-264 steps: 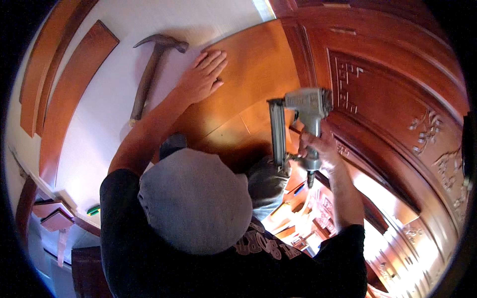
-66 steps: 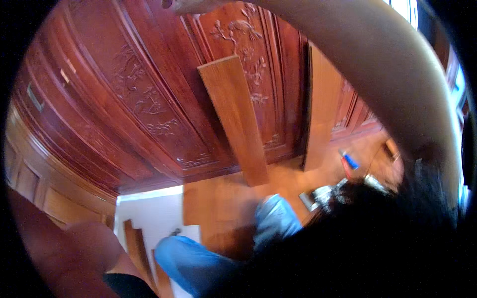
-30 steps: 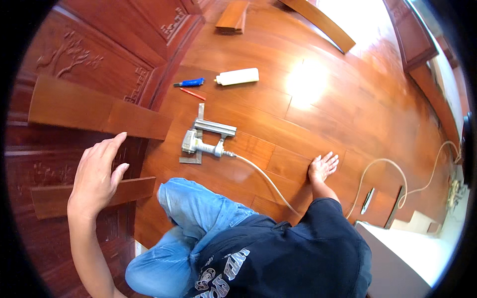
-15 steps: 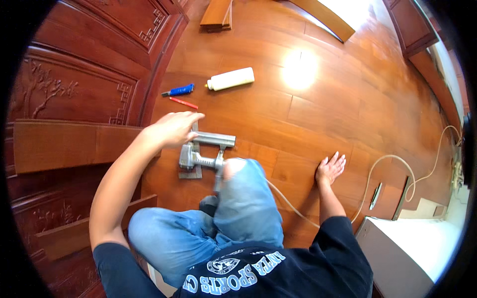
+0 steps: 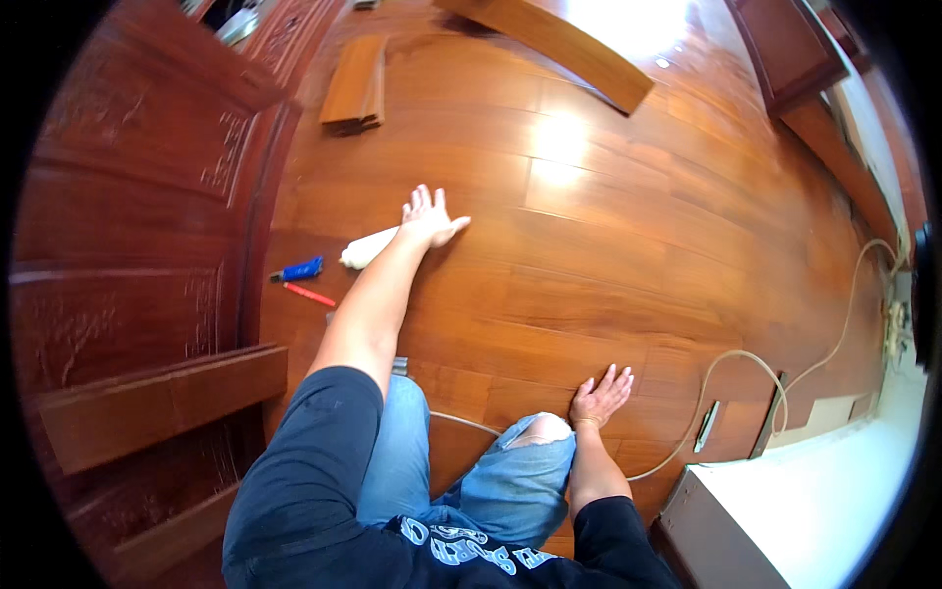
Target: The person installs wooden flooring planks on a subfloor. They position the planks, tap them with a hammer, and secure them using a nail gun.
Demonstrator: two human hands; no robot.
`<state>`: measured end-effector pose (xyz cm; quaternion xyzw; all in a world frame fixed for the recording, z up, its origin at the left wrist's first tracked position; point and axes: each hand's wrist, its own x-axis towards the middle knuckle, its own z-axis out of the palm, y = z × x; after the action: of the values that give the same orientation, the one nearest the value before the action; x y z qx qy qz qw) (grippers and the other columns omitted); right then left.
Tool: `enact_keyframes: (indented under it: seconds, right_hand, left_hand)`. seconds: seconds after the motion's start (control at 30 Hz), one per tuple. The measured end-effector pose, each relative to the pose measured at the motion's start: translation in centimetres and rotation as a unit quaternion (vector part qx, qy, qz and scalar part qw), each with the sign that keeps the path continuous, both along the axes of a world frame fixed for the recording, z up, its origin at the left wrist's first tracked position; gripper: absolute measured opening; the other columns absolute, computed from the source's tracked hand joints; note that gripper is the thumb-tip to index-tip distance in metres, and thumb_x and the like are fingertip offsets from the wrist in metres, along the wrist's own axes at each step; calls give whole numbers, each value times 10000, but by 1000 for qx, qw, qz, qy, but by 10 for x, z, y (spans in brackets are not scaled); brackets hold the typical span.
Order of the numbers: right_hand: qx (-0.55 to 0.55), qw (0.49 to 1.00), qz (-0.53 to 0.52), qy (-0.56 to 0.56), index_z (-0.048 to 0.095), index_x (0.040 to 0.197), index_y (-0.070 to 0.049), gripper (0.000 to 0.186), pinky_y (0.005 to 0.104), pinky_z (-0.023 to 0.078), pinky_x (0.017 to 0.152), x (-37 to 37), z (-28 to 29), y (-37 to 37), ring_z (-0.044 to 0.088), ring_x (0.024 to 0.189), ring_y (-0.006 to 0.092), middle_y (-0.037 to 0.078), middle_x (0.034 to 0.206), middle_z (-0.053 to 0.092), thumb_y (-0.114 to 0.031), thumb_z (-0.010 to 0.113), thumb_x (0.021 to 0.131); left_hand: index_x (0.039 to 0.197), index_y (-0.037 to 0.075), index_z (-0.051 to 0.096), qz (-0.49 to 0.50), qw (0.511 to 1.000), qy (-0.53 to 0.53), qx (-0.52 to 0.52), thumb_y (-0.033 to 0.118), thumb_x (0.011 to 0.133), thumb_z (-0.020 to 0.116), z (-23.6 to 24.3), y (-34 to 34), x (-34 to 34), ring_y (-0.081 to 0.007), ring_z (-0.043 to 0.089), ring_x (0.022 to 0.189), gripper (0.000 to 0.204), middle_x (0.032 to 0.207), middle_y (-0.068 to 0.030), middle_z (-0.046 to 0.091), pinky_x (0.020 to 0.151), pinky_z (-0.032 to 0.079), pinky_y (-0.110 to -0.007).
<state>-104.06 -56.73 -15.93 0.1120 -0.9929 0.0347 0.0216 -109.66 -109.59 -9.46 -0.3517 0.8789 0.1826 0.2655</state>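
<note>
My left hand (image 5: 430,218) is stretched forward with its fingers spread, beside a white squeeze bottle (image 5: 369,247) that lies on the wooden floor. My forearm covers part of the bottle; I cannot tell whether the palm touches the floor. My right hand (image 5: 601,398) rests flat on the boards beside my knee, fingers apart. Left of the bottle lie a blue tool with a dark tip (image 5: 299,270) and a red pencil-like stick (image 5: 310,294). A grey metal end of the air nailer (image 5: 400,366) shows by my left knee; my arm and leg hide the remainder.
A tan hose (image 5: 721,358) loops across the floor at right, near a thin metal tool (image 5: 706,426) and a white-topped cabinet (image 5: 785,481). Stacked boards (image 5: 355,83) and a long plank (image 5: 559,44) lie ahead. Carved red-brown doors (image 5: 147,216) and an open drawer (image 5: 167,398) line the left.
My left hand has moved forward from beside the air nailer to beside the bottle. My knees and body have shifted, and the view has tilted. The right hand still lies flat on the floor.
</note>
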Motion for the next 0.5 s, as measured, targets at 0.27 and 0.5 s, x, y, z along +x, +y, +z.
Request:
enact_keyframes:
  seconds: [0.27, 0.5]
  right_hand:
    - [16, 993, 3, -120, 413, 1551, -122, 756, 599, 107, 1265, 2, -11, 12, 136, 1569, 438, 228, 1695, 181, -435, 609, 892]
    - [-61, 990, -11, -130, 415, 1536, -175, 780, 567, 144, 1266, -4, 26, 15, 151, 1563, 415, 201, 1684, 202, -406, 681, 841]
  left_hand:
    - [1622, 5, 218, -28, 996, -66, -47, 723, 973, 423, 9, -47, -72, -421, 116, 1570, 989, 1701, -244, 140, 1275, 95, -531]
    - [1654, 211, 171, 173, 945, 43, -276, 798, 969, 307, -79, -191, -132, -334, 63, 1593, 912, 1720, -202, 73, 1207, 149, -657]
